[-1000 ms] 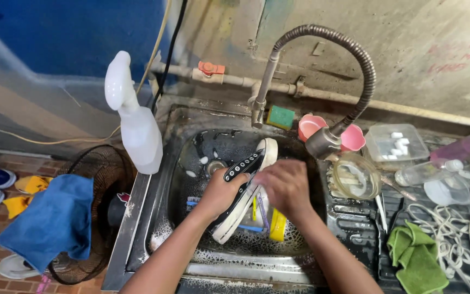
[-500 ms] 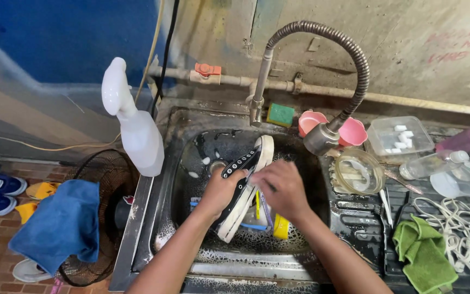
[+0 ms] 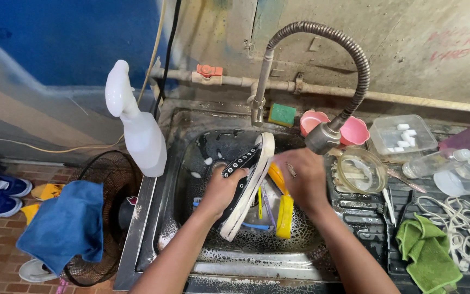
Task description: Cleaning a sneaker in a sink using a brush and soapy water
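Over wet steel sink [image 3: 153,218]: left hand [image 3: 221,190] fingers clasp black canvas sneaker [image 3: 244,182]; right hand [image 3: 303,177] grip unclear.

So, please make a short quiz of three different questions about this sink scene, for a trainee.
1. True or false: the left hand holds a black sneaker with a white sole over the sink.
2. What stands on the sink's left edge? A) a white spray bottle B) a kettle C) a red bucket
3. What colour is the cloth lying on the right of the counter?

Key: 1 true; 2 A; 3 green.
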